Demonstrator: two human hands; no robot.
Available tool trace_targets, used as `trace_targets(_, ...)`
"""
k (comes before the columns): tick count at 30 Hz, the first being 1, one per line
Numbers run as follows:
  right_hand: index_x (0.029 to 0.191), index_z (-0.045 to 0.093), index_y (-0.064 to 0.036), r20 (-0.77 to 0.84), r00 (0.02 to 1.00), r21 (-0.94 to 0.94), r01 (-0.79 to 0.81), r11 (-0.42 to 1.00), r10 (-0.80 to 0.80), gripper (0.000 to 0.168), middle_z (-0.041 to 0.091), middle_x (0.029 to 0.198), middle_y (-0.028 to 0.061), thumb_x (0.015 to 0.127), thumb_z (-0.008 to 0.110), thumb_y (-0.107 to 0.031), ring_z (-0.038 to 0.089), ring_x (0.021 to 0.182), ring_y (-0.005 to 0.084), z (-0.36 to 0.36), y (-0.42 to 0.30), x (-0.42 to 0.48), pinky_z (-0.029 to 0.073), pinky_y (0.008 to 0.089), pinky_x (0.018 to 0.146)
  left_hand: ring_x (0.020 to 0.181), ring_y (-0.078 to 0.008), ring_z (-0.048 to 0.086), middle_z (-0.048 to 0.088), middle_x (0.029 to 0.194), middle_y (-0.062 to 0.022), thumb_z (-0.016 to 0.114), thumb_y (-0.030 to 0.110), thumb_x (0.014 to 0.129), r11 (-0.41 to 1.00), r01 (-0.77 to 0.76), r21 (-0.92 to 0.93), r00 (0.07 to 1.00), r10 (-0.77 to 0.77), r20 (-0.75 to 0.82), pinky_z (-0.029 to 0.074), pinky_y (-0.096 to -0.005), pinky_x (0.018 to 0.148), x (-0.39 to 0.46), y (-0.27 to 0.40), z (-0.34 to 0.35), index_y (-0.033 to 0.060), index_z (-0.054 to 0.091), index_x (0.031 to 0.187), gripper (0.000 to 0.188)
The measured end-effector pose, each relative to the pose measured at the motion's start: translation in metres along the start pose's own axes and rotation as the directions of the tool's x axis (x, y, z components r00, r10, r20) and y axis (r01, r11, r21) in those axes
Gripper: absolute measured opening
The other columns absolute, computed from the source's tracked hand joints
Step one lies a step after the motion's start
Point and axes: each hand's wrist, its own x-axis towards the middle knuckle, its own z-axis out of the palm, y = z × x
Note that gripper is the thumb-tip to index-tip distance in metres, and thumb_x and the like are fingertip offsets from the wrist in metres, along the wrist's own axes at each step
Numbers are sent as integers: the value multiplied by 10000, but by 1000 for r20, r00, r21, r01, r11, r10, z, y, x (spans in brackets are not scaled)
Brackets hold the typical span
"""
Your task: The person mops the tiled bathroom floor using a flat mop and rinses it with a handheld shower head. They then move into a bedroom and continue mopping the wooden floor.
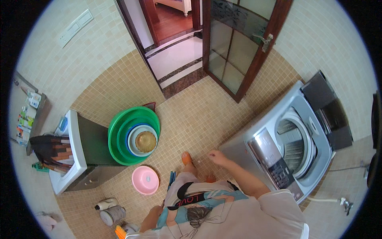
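Observation:
My right hand hangs over the tiled floor, beside the front of a silver top-loading washing machine. Its fingers are curled, and nothing shows in them. The machine's dark lid stands raised, exposing the metal drum. Beside my body, the left arm reaches down; my left hand is mostly hidden by the printed shirt, so its grip cannot be made out. Close to it, dark blue bars of some object show beside my leg. A pink plastic basin sits on the floor to the left.
Nested basins stand inside a large green tub by the washbasin cabinet. Dark material with brown strips fills the white sink. A glazed door stands ajar at a stone threshold. Containers stand lower left.

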Motion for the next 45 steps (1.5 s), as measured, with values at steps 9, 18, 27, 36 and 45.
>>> trace_targets(9,942,545,-32,224,910,188,311,932,-349,192,587,843,86,798,510,-153,551,776,143,-17,-178,150,444,279,679,657,-256,526,535,775,-167,486,62,724,971,-200,128,977,208,-54,417,-360,532,83,193,-176,-14,544,941,237)
trace_targets(18,1224,314,-43,258,578,425,652,628,-774,494,472,1124,183,820,516,-242,470,1049,260,-73,-387,231,374,353,865,705,-263,531,539,817,-171,494,71,732,726,-671,149,676,682,-280,424,-362,573,78,465,-313,-6,542,954,240)
trace_targets(27,964,478,-8,181,493,323,788,524,-851,372,546,817,151,696,629,-218,543,753,272,-193,-450,370,413,356,653,752,-271,537,544,858,-175,501,81,739,480,-836,266,388,860,-331,431,-364,614,94,670,-369,3,540,966,244)
trace_targets(36,919,504,0,-54,659,293,729,619,-751,325,516,696,97,669,633,-163,492,640,142,-328,-484,540,417,289,599,799,-279,542,549,899,-179,508,90,746,20,-907,422,-26,994,-103,438,-366,655,95,869,-394,11,538,979,248)
trace_targets(45,796,525,-7,-170,812,258,584,770,-559,226,481,624,5,699,633,-181,438,583,88,-436,-537,723,385,253,547,852,-327,539,574,921,-160,469,267,779,637,-736,231,656,755,7,429,-405,729,241,845,-577,43,564,970,309)
